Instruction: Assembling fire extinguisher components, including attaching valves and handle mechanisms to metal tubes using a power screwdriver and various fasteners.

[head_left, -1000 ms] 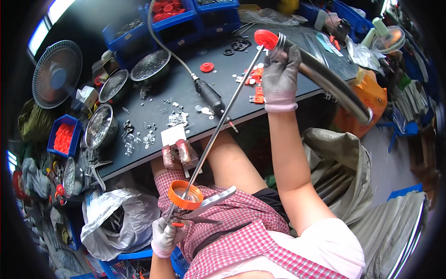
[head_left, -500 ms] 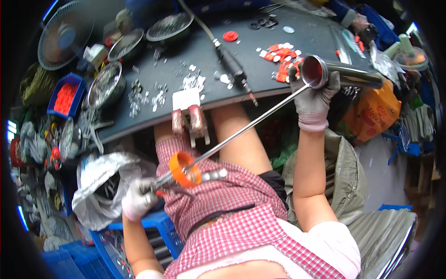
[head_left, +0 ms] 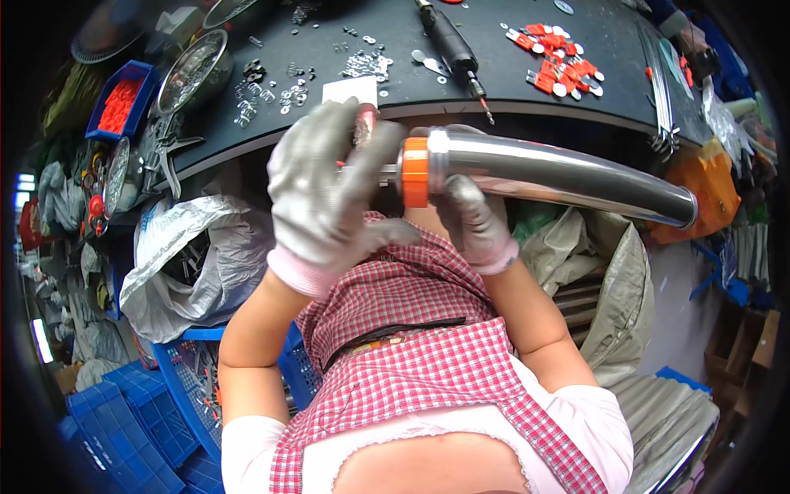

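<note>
Orange collar [head_left: 415, 173]: and there it is, right up at the mouth of the shiny metal tube [head_left: 568, 173]! Half a second ago a long stretch of bare rod stood between the two; now that gap is gone.
Rod: its long shaft is out of sight, and I'd judge it has run up inside the tube, so the two halves look brought together; whether the collar is fastened, I can't tell from here.
Right hand [head_left: 473, 218]: gloved, grasping the tube close behind the collar, thumb on the near side.
Left hand [head_left: 317, 185]: blurred, just left of the collar, fingers partly bent; gripping the handle or released, I cannot tell.
Tube's place: crosswise in front of the bench [head_left: 621, 49], its far end over toward the orange bag [head_left: 714, 177].
Red disc: outside the tube's mouth a second ago, then showing within it; hidden now.
Gap between hands: wide in both earlier looks, the left one low; now they're nearly together, up beyond the apron [head_left: 428, 375].
Bench top: riding higher in view than before, the power driver [head_left: 451, 45] and red clips [head_left: 545, 81] lying on it.
</note>
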### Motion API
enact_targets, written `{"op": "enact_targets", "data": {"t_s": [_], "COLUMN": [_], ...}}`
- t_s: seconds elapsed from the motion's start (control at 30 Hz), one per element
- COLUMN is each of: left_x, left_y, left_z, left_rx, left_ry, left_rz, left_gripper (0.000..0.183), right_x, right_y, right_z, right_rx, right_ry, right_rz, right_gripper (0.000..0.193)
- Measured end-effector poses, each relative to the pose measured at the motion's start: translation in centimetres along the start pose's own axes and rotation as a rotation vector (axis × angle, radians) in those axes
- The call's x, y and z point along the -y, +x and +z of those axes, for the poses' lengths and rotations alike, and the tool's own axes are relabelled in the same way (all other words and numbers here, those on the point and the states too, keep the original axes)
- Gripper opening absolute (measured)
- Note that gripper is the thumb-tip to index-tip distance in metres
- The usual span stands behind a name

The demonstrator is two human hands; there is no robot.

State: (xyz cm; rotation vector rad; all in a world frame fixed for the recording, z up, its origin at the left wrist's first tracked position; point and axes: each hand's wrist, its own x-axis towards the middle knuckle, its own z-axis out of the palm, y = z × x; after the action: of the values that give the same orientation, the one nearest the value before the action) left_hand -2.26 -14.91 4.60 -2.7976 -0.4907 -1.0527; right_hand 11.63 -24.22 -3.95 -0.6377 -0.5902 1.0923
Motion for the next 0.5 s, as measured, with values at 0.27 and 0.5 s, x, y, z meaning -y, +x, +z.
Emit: {"op": "enact_targets", "data": {"t_s": [0.27, 0.5], "left_x": [-1.9, -3.0], "left_y": [1.0, 1.3], "left_z": [2.2, 2.8], "left_rx": [0.436, 0.594], "left_ry": [-0.429, -0.615], "left_rz": [-0.305, -0.415], "left_gripper": [0.119, 0.124], "right_x": [2.2, 1.8], "right_y": [-1.6, -2.5], "right_z": [-0.7, -0.8], "right_rx": [0.052, -0.012], "right_ry": [-0.170, -0.111], "right_rz": [0.138, 0.000], "right_gripper": [0.036, 0.045]}}
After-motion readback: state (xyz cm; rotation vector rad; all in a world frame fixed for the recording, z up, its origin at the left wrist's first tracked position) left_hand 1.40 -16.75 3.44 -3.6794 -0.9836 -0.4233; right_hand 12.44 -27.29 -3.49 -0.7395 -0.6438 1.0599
